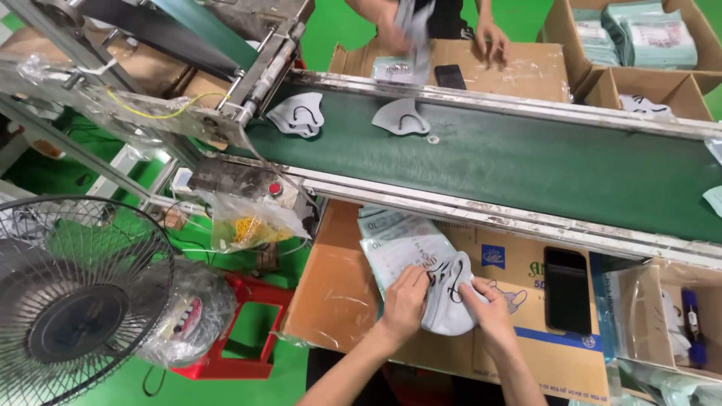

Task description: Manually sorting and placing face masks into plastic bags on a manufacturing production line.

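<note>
- The left hand (404,301) pinches the near edge of a grey face mask (449,304), fingers closed on it, while the right hand (489,308) grips the mask's other side, fingers also closed on the fabric.
- The mask lies on a cardboard box (338,293) that serves as the surface, half over a pale printed pouch (398,252); whether its edge is already inside the pouch mouth is hard to tell from this angle.
- To do this well, it seems best to keep the mask folded flat with its black ear loops tucked in, so nothing snags at the pouch opening, and to hold the pouch down with the left fingers as the right hand guides the mask.
- Just right of the hands a black phone (566,289) rests on the box, near but not touching the mask.
- Left of the box a fan (71,301) stands by the floor.
- Beyond the box runs a green conveyor belt (526,169) carrying two more masks (398,118), well apart from the hands.
- On the far side, another person's hands (492,37) work over a second box, with open cartons of packed pouches (639,34) beside them.
</note>
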